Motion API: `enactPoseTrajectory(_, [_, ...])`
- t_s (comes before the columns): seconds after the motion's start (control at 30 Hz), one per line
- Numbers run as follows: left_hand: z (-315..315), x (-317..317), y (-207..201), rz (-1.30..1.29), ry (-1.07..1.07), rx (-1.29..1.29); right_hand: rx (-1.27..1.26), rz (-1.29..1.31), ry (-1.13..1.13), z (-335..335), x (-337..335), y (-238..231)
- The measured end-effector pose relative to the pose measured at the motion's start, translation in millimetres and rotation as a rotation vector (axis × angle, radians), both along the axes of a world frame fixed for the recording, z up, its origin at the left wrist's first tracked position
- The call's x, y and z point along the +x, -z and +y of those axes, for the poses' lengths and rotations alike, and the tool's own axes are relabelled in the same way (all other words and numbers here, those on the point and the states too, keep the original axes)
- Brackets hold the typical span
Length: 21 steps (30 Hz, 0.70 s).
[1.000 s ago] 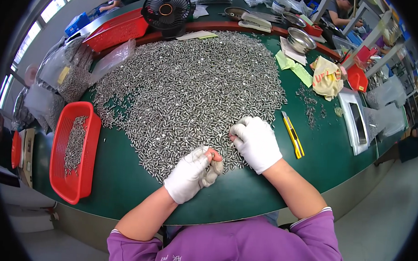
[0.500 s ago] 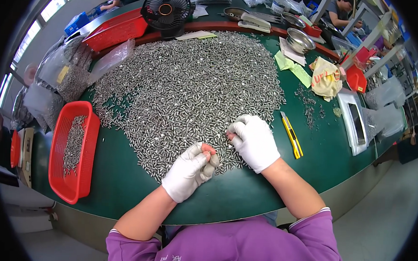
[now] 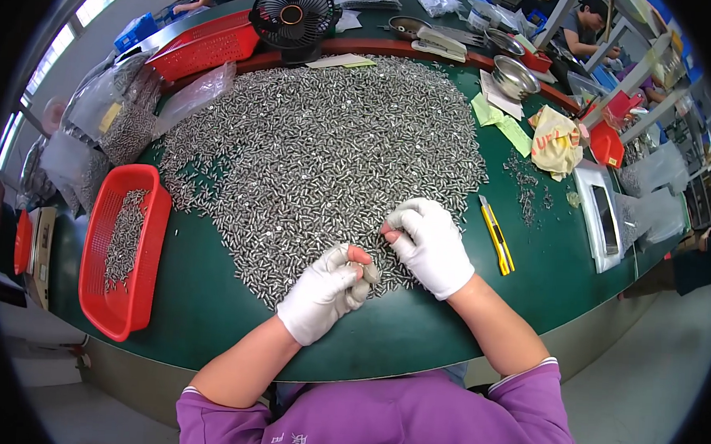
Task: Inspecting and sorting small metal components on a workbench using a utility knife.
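A wide heap of small silver metal pins (image 3: 311,156) covers the green table (image 3: 208,319). My left hand (image 3: 325,292), in a white glove with a red fingertip, is closed around a bunch of these pins at the heap's near edge. My right hand (image 3: 430,243), also gloved in white, rests on the heap's near right edge with its fingers pinched on pins, close to the left hand.
A red basket (image 3: 120,251) holding some pins sits at the left. A yellow utility knife (image 3: 497,235) lies right of my right hand. A black fan (image 3: 293,17), a red crate (image 3: 204,49), metal bowls (image 3: 514,74), plastic bags (image 3: 114,108) and a white scale (image 3: 597,221) ring the table.
My left hand has curled a little tighter on its pins and moved slightly toward the right hand. The right hand shifted a bit along the heap's edge.
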<state>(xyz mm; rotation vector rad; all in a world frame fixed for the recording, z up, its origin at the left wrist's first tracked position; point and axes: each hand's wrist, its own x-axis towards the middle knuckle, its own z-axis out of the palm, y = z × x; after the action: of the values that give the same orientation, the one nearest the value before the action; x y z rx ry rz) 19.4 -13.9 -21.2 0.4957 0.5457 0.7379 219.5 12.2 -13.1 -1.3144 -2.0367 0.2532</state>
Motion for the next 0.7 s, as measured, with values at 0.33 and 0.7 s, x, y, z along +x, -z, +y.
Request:
enactPoseTrajectory(0.33, [-1.6, 3.3, -5.5, 0.135, 0.06, -0.004, -0.274, 0.234, -0.395, -6.1, -4.5, -10.0])
enactPoseTrajectory(0.7, [0.5, 0.0, -0.6, 0.102, 0.062, -0.037, 0.063, -0.137, 0.049, 8.0, 4.3, 1.0])
